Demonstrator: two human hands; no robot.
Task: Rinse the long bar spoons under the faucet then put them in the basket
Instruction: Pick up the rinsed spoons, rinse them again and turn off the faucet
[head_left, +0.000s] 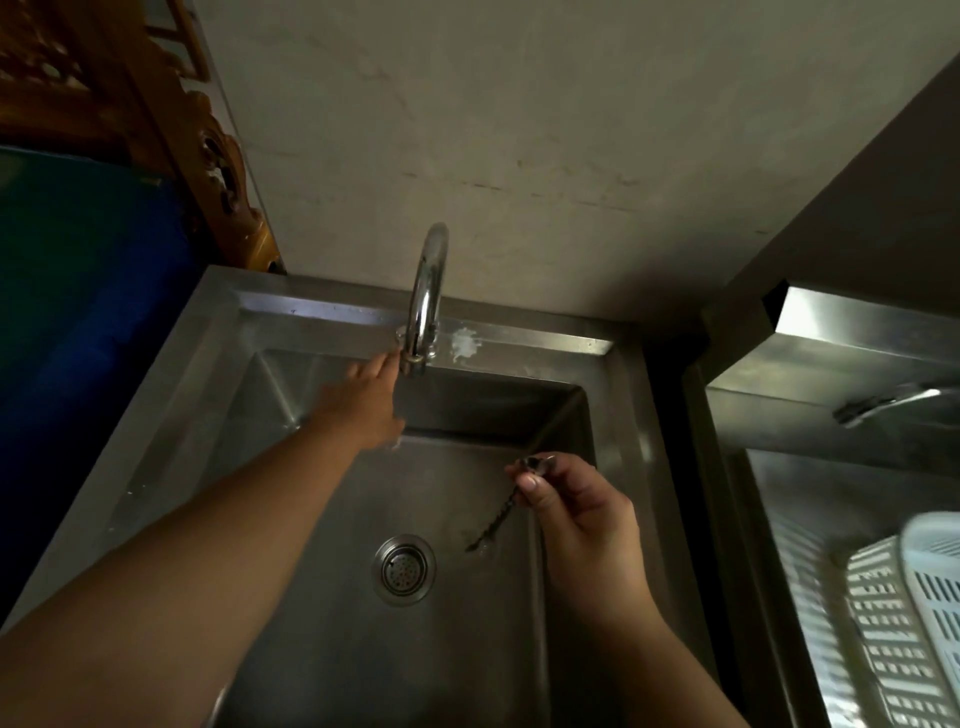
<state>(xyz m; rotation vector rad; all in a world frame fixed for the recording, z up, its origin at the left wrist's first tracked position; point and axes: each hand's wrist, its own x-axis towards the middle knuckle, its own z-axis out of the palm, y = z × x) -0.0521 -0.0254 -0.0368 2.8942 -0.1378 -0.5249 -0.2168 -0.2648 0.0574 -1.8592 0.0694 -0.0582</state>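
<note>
My right hand (576, 512) pinches a long bar spoon (498, 519) near its bowl end; the twisted stem slants down and left, its tip near the sink floor beside the drain (403, 569). My left hand (366, 397) reaches across the steel sink (171, 415), fingertips touching the base of the curved chrome faucet (428, 291) by its handle. No water stream is visible. A white slotted plastic basket (904, 623) sits in the neighbouring basin at the lower right, well apart from both hands.
A second steel basin (810, 467) with another faucet (888, 402) lies to the right. A bare wall rises behind the sink. Carved wooden furniture (218, 166) and a blue-green surface (83, 291) are to the left.
</note>
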